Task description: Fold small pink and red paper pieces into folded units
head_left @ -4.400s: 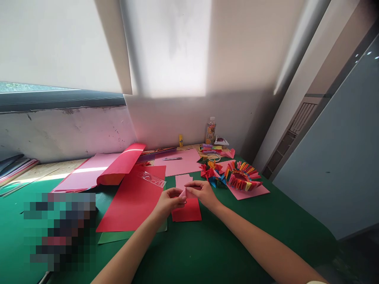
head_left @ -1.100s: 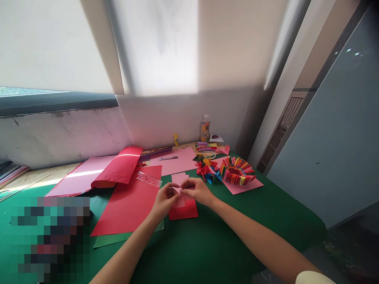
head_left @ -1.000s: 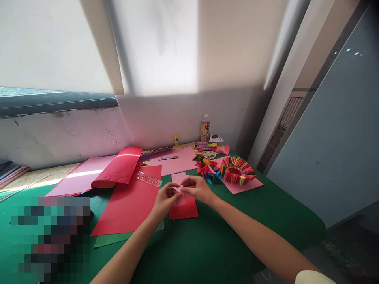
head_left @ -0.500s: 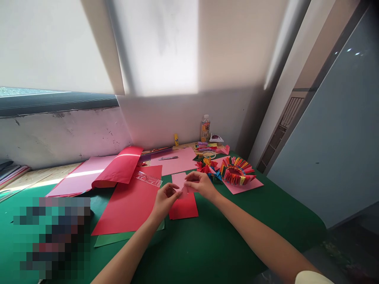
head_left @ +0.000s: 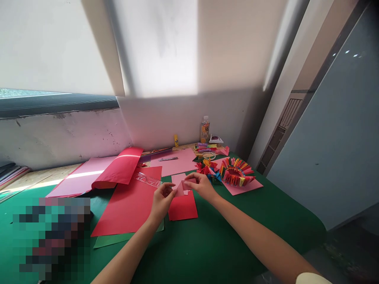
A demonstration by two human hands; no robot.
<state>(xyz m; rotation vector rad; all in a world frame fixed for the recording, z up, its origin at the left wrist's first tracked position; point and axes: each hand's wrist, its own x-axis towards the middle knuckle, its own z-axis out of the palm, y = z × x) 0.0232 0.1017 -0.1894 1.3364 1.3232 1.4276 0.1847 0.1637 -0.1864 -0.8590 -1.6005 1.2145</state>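
Observation:
Both hands meet over the green table mat (head_left: 207, 244), a little above a small red sheet (head_left: 182, 208). My left hand (head_left: 161, 199) and my right hand (head_left: 201, 185) each pinch a side of a small pink folded paper piece (head_left: 182, 187), which is held just off the table. A pale pink slip (head_left: 177, 177) lies just behind the hands. A large red sheet (head_left: 130, 199) lies to the left of my left hand.
A ring of folded coloured paper (head_left: 237, 172) on a pink sheet and a folded paper star (head_left: 207, 167) sit to the right. A clear ruler (head_left: 147, 179), large pink sheets (head_left: 85, 177), a glue stick (head_left: 176, 140) and a bottle (head_left: 205, 129) lie by the wall.
The hands have lifted the pink piece slightly and moved it away from me, off the small red sheet; the fold has opened a little between the fingers.

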